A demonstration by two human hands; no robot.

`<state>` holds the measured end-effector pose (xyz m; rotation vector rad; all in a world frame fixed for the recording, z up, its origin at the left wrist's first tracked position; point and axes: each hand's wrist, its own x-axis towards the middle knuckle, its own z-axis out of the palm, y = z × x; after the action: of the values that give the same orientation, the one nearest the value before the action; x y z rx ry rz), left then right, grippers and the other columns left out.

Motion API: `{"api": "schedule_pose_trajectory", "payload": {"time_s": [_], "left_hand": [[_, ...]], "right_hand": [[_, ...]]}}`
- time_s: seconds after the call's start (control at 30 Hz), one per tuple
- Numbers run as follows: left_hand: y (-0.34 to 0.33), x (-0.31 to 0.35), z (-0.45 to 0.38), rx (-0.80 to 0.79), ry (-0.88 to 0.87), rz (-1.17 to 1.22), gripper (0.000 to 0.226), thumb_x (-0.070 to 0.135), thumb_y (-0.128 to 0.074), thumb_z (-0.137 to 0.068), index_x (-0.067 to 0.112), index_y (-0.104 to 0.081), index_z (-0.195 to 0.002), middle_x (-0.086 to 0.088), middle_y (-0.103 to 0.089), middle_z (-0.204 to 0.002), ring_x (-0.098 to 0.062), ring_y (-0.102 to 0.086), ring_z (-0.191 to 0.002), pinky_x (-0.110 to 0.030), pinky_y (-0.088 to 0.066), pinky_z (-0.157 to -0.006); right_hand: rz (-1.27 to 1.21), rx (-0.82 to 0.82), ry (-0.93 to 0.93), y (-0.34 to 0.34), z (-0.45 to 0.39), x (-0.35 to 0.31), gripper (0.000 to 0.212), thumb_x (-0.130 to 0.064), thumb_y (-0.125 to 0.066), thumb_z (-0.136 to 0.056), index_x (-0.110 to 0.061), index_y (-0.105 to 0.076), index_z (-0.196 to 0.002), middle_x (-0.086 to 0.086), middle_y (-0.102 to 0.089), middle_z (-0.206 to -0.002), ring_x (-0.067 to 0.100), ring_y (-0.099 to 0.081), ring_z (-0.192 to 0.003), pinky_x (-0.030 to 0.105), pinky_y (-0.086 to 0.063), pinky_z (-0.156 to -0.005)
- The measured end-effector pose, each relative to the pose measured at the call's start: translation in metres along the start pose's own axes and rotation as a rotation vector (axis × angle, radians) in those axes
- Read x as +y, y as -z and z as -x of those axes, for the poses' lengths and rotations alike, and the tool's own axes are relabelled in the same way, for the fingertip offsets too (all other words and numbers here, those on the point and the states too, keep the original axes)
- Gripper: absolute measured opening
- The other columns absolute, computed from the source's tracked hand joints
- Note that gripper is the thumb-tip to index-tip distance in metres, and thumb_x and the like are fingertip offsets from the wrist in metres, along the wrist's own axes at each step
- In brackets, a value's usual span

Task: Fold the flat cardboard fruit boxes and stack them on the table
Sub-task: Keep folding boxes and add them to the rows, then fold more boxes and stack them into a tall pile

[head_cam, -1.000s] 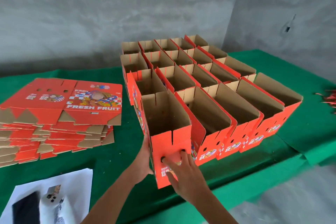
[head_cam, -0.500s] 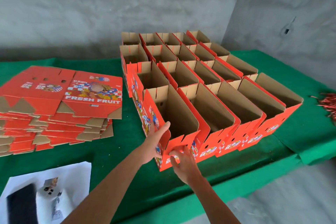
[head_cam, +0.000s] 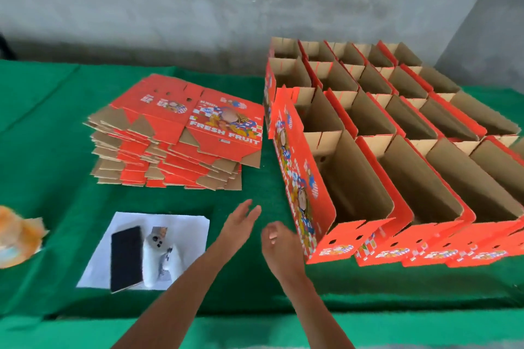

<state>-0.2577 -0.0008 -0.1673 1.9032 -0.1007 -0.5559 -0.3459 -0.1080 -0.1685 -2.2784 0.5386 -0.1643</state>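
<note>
- Head view, looking down on a green-covered desk (head_cam: pixel 249 286): both hands hover above the cloth between the flat stock and the finished rows, touching nothing.
- Left hand (head_cam: pixel 239 221): grip released, fingers straight and pointing away from the person toward the pile of flat boxes (head_cam: pixel 175 133).
- Right hand (head_cam: pixel 279 246): fingers loosely curled, holding nothing; it hangs just beside the nearest folded box (head_cam: pixel 334 193) without contact.
- Flat boxes: a ragged pile on the left half of the desk, printed face up, with the "FRESH FRUIT" panel on top; many remain, so the task is judged to be only partly done.
- Folded boxes (head_cam: pixel 397 127): open-topped and upright, packed side by side in rows on the right half; the nearest one stands at the left end of the front row, against its neighbour.
- Step in hand, as judged: fetching the next flat box. Take only the top sheet, lifting at an edge so that lower sheets do not slide off the uneven pile.
- Advice on forming: open the sleeve square before locking the bottom flaps, then set the box flush to its row, since a skewed box would push its neighbours out of line.
- Other items: a white sheet (head_cam: pixel 187 224) carrying a dark phone (head_cam: pixel 126 258) near the front edge; a blurred orange object (head_cam: pixel 17 238) at far left.
</note>
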Motion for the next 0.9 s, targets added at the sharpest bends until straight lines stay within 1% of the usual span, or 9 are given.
{"api": "schedule_pose_trajectory", "payload": {"time_s": [0.13,0.2,0.27,0.3,0.37,0.47,0.57,0.67,0.9], "left_hand": [[0.076,-0.053,0.004,0.216,0.045,-0.154,0.056,0.042,-0.061,-0.101,0.025,-0.046,-0.152,-0.002,-0.051,-0.152,-0.022,-0.048,-0.14,-0.037,-0.037,-0.116],[0.115,-0.08,0.005,0.317,0.122,-0.172,0.052,0.038,-0.061,-0.101,0.024,-0.048,-0.15,-0.008,-0.055,-0.146,-0.026,-0.056,-0.129,-0.034,-0.044,-0.105],[0.153,-0.108,0.006,0.37,0.199,-0.173,0.049,0.035,-0.057,-0.103,0.02,-0.048,-0.149,-0.012,-0.06,-0.139,-0.028,-0.064,-0.111,-0.031,-0.05,-0.088],[0.171,-0.12,0.007,0.393,0.227,-0.193,0.049,0.036,-0.057,-0.103,0.017,-0.05,-0.146,-0.014,-0.062,-0.136,-0.029,-0.064,-0.107,-0.033,-0.05,-0.087],[0.202,-0.145,0.008,0.457,0.262,-0.275,0.051,0.04,-0.061,-0.1,0.009,-0.054,-0.14,-0.019,-0.063,-0.131,-0.036,-0.059,-0.115,-0.042,-0.048,-0.1],[0.238,-0.168,0.012,0.557,0.38,-0.378,0.07,0.047,-0.066,-0.093,0.009,-0.043,-0.147,-0.018,-0.046,-0.149,-0.039,-0.038,-0.138,-0.05,-0.032,-0.115],[0.26,-0.177,0.019,0.511,0.552,-0.449,0.089,0.063,-0.063,-0.09,0.006,-0.031,-0.15,-0.019,-0.034,-0.152,-0.04,-0.031,-0.141,-0.051,-0.034,-0.112],[0.268,-0.183,0.017,0.465,0.61,-0.571,0.091,0.071,-0.056,-0.09,0.003,-0.033,-0.145,-0.019,-0.037,-0.146,-0.037,-0.035,-0.138,-0.047,-0.04,-0.109],[0.276,-0.193,0.003,0.399,0.703,-0.528,0.084,0.068,-0.049,-0.094,0.005,-0.036,-0.147,-0.018,-0.045,-0.15,-0.037,-0.041,-0.138,-0.046,-0.035,-0.112]], "right_hand": [[-0.132,-0.179,-0.095,-0.065,-0.012,-0.037,0.029,-0.032,-0.064,-0.1,-0.011,-0.067,-0.12,0.005,-0.076,-0.105,0.021,-0.073,-0.087,0.037,-0.058,-0.083],[-0.205,-0.269,-0.174,-0.097,-0.014,-0.052,0.033,-0.031,-0.067,-0.097,-0.009,-0.068,-0.122,0.006,-0.075,-0.104,0.021,-0.073,-0.089,0.036,-0.058,-0.085],[-0.234,-0.368,-0.24,-0.128,-0.015,-0.067,0.038,-0.031,-0.069,-0.096,-0.007,-0.067,-0.125,0.006,-0.074,-0.112,0.018,-0.072,-0.09,0.026,-0.058,-0.08],[-0.21,-0.405,-0.259,-0.142,-0.017,-0.074,0.042,-0.032,-0.069,-0.096,-0.007,-0.065,-0.128,0.007,-0.072,-0.12,0.018,-0.07,-0.093,0.018,-0.055,-0.075],[-0.126,-0.437,-0.306,-0.168,-0.021,-0.085,0.054,-0.039,-0.071,-0.094,-0.006,-0.059,-0.136,0.009,-0.064,-0.133,0.021,-0.066,-0.109,0.019,-0.052,-0.08],[0.05,-0.383,-0.398,-0.195,-0.025,-0.096,0.075,-0.059,-0.073,-0.087,-0.005,-0.054,-0.135,0.013,-0.055,-0.134,0.03,-0.061,-0.117,0.038,-0.055,-0.093],[0.189,-0.386,-0.503,-0.208,-0.024,-0.109,0.097,-0.072,-0.072,-0.08,-0.004,-0.043,-0.142,0.018,-0.042,-0.14,0.037,-0.058,-0.122,0.043,-0.055,-0.095],[0.372,-0.343,-0.556,-0.21,-0.023,-0.115,0.111,-0.086,-0.06,-0.078,-0.002,-0.037,-0.147,0.021,-0.04,-0.146,0.037,-0.05,-0.13,0.044,-0.052,-0.097],[0.341,-0.298,-0.614,-0.215,-0.019,-0.107,0.111,-0.092,-0.054,-0.073,-0.005,-0.041,-0.14,0.018,-0.05,-0.139,0.035,-0.055,-0.126,0.043,-0.052,-0.098]]}}
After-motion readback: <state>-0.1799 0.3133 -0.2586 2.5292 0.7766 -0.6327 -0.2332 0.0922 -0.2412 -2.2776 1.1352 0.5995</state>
